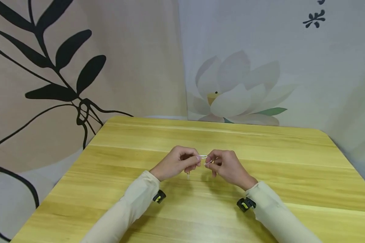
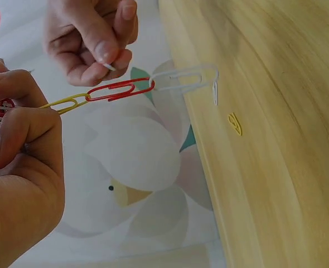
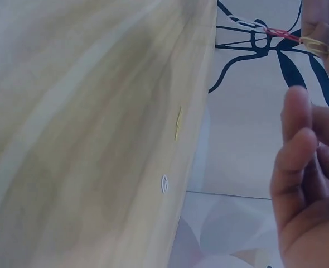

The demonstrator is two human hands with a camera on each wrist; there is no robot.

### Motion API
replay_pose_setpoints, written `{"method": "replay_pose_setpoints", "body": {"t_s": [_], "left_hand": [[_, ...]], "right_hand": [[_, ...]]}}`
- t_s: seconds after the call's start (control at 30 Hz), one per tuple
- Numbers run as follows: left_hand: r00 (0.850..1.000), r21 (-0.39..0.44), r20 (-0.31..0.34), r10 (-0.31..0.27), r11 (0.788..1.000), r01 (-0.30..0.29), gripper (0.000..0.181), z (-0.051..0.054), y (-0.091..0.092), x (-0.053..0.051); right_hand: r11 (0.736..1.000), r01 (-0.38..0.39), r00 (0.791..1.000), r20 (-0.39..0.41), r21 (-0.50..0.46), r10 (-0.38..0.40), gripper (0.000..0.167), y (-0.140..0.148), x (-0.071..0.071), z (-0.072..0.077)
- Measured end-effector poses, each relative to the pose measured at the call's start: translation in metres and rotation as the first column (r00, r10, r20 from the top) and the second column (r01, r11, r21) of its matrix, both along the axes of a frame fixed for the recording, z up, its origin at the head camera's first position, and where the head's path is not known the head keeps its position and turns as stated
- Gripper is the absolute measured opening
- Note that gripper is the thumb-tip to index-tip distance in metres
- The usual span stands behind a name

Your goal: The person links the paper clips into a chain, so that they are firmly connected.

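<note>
In the head view, my left hand (image 1: pixel 182 162) and right hand (image 1: pixel 226 166) face each other above the table. A white paper clip (image 1: pixel 203 156) sticks out from the left fingertips toward the right hand. The left hand pinches a paper clip chain; its yellow clip (image 2: pixel 69 103), red clip (image 2: pixel 120 89) and white clip (image 2: pixel 178 81) dangle in the left wrist view. Part of the chain is hidden among the fingers. My right thumb and forefinger pinch another white paper clip (image 2: pixel 110 67), mostly covered by the fingers.
A wooden table (image 1: pixel 109 202) lies below. On it are a loose yellow paper clip (image 3: pixel 178 124) and a loose white paper clip (image 3: pixel 164 184), both seen by the right wrist camera. Behind the table hangs a printed backdrop (image 1: pixel 140 60) with leaves and a flower.
</note>
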State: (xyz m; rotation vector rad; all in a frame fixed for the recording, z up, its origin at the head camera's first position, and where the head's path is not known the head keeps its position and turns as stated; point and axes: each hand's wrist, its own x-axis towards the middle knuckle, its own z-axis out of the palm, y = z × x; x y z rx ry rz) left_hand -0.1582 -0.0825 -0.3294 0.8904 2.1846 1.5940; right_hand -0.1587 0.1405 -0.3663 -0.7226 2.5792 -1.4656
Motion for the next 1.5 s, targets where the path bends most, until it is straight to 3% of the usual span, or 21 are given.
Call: {"method": "replay_pose_setpoints", "body": {"t_s": [0.33, 0.5, 0.73, 0.97, 1.1, 1.2, 1.3, 1.4, 1.5], "left_hand": [[1.000, -0.002, 0.007, -0.006, 1.000, 0.006, 0.024, -0.001, 0.003, -0.001], [1.000, -0.006, 0.005, -0.010, 1.000, 0.010, 0.025, -0.001, 0.004, -0.001], [1.000, 0.001, 0.008, -0.009, 1.000, 0.009, 0.025, -0.001, 0.004, -0.001], [1.000, -0.004, -0.012, -0.007, 1.000, 0.007, 0.025, -0.001, 0.005, 0.000], [1.000, -0.004, -0.012, -0.009, 1.000, 0.008, 0.025, -0.001, 0.006, 0.000], [1.000, 0.001, -0.015, -0.014, 1.000, 0.014, 0.025, 0.000, 0.007, -0.001], [1.000, 0.013, -0.013, -0.021, 1.000, 0.021, 0.026, 0.000, 0.008, -0.001], [1.000, 0.023, -0.010, -0.028, 0.999, 0.028, 0.025, 0.001, 0.008, -0.001], [0.999, 0.029, -0.001, -0.032, 0.999, 0.032, 0.025, 0.001, 0.009, 0.000]], "right_hand": [[0.992, -0.039, 0.999, -0.016, -0.121, 0.038, 0.005, 0.007, 0.006, 0.010], [0.976, -0.070, 0.997, 0.021, -0.207, 0.076, 0.014, 0.010, 0.012, 0.021], [0.954, -0.066, 0.995, 0.048, -0.293, 0.084, 0.014, 0.008, 0.018, 0.031], [0.886, -0.035, 0.980, 0.156, -0.462, 0.120, 0.008, 0.009, 0.021, 0.033], [0.857, 0.005, 0.981, 0.171, -0.514, 0.097, 0.011, 0.009, 0.021, 0.033], [0.878, 0.027, 0.987, 0.150, -0.479, 0.052, 0.009, 0.009, 0.022, 0.034], [0.921, 0.059, 0.995, 0.091, -0.386, -0.026, 0.012, 0.009, 0.024, 0.036], [0.952, 0.078, 0.996, -0.017, -0.297, -0.086, 0.009, 0.006, 0.026, 0.038], [0.965, 0.084, 0.983, -0.136, -0.250, -0.121, 0.007, 0.004, 0.027, 0.039]]}}
